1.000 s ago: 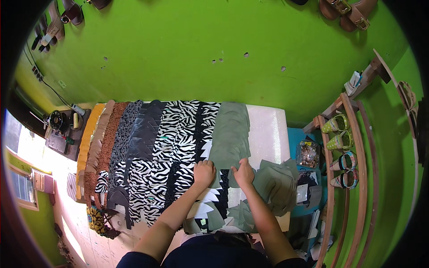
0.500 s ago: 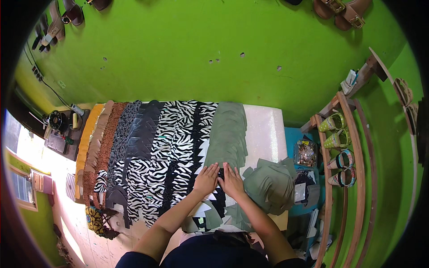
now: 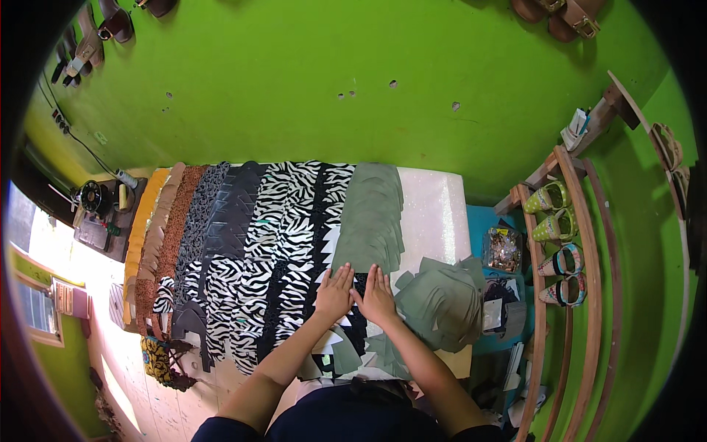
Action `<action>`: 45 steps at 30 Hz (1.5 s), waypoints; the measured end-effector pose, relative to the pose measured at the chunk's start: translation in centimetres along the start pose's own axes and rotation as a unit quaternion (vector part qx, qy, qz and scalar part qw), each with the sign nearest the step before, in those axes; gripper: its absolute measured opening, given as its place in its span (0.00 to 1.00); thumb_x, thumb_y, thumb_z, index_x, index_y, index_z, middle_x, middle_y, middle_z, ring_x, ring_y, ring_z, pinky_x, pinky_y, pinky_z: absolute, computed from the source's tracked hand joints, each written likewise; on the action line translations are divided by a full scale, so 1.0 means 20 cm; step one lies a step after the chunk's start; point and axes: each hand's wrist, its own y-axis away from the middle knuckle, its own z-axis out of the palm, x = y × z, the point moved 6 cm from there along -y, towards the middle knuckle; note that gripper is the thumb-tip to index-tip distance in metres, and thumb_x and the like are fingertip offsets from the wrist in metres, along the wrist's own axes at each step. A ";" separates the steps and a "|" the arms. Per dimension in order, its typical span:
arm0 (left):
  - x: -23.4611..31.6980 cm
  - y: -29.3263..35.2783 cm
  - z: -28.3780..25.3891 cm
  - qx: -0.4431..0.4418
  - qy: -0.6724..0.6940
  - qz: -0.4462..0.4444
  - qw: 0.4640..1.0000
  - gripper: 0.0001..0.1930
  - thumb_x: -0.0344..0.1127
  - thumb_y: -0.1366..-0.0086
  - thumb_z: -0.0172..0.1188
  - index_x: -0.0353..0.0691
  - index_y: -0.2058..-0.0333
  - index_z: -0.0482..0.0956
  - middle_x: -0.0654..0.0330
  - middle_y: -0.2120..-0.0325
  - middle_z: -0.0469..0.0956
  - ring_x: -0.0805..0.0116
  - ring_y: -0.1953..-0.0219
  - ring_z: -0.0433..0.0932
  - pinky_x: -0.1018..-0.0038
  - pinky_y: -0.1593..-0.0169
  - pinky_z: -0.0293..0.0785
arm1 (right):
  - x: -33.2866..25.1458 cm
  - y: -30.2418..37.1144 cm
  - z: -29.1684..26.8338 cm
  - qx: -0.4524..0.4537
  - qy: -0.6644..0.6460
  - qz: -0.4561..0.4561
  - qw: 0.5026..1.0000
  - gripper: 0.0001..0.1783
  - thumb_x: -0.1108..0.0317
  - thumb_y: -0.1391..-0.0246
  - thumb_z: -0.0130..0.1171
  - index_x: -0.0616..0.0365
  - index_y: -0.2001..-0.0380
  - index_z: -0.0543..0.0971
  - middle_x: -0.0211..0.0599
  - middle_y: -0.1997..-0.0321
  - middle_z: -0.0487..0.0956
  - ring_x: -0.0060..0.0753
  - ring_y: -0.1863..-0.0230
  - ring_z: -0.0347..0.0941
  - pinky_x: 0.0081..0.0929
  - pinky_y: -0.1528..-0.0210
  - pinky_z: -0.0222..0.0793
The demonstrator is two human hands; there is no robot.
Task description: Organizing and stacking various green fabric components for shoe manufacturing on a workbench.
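Right hand (image 3: 378,299) has moved in beside the left hand (image 3: 334,296); both are flat, unclenched, green pieces (image 3: 372,217) just ahead.

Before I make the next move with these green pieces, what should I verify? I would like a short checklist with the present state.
1. Left hand open, fingers extended: ok.
2. Right hand open, fingers extended: ok.
3. Fingertips at the near end of the green row: ok.
4. Loose green pile close to the right hand: ok, just right of it.
5. Loose pile squared up neatly: not ok, its pieces fan out at different angles.
6. Row pieces stuck down: cannot tell, the picture shows only that they overlap.
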 end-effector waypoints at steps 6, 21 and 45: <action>0.01 -0.04 0.01 -0.040 0.004 -0.031 0.999 0.26 0.42 0.44 0.46 0.39 0.47 0.63 0.59 0.43 0.59 0.70 0.42 0.59 0.63 0.38 0.42 | 0.03 -0.03 -0.01 -0.019 -0.049 0.022 0.998 0.45 0.49 0.47 0.45 0.76 0.43 0.40 0.65 0.39 0.49 0.55 0.37 0.45 0.42 0.36 0.37; 0.57 0.00 -0.17 0.053 0.121 -0.010 0.991 0.24 0.42 0.46 0.53 0.39 0.51 0.64 0.48 0.51 0.63 0.57 0.56 0.70 0.66 0.53 0.65 | 0.41 0.49 -0.62 0.260 0.064 0.100 0.958 0.22 0.70 0.61 0.55 0.55 0.57 0.68 0.40 0.58 0.66 0.43 0.53 0.61 0.39 0.54 0.55; 0.73 -0.07 -0.03 -0.016 0.226 -0.164 0.960 0.18 0.46 0.48 0.57 0.38 0.65 0.70 0.51 0.65 0.73 0.52 0.61 0.72 0.62 0.59 0.69 | 0.72 0.73 -0.64 0.225 0.069 0.113 0.965 0.08 0.66 0.60 0.56 0.58 0.76 0.75 0.41 0.65 0.68 0.43 0.59 0.64 0.36 0.58 0.63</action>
